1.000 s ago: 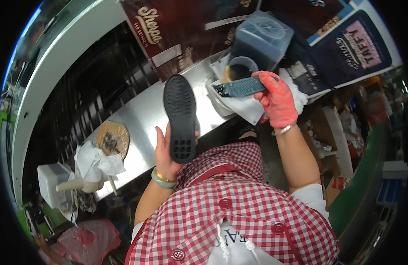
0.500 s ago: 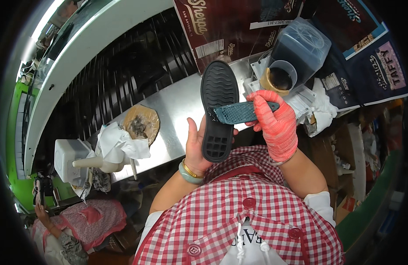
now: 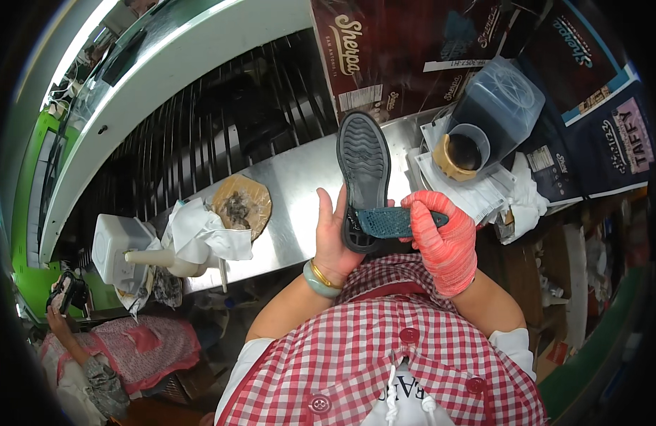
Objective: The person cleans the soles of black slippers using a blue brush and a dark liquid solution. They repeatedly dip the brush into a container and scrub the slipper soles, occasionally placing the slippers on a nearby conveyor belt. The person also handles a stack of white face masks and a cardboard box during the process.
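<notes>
In front of me a black shoe sole [image 3: 363,160] stands nearly upright in view, its grooved tread facing me. My left hand [image 3: 333,245], bare and with two bangles at the wrist, supports its lower end from behind, thumb stretched out to the side. A coral-pink knit glove covers my right hand [image 3: 444,241], which grips a flat dark teal brush [image 3: 386,222] by its handle end. The brush lies across the sole's heel, its head touching the tread there. The bristles are hidden, and a wet shine shows beside the head.
At right a cup of dark liquid [image 3: 466,150] stands before a clear plastic container [image 3: 504,106]. A wrapped round pad [image 3: 260,202], white cloth [image 3: 200,238] and spouted bottle [image 3: 168,261] lie left on the metal table [image 3: 299,192]. A slatted conveyor runs behind; another person's hand [image 3: 58,323] shows far left.
The brush has slid down from the middle of the sole to its heel, my right hand moving with it. The whole view has shifted slightly, so the table things appear further right.
</notes>
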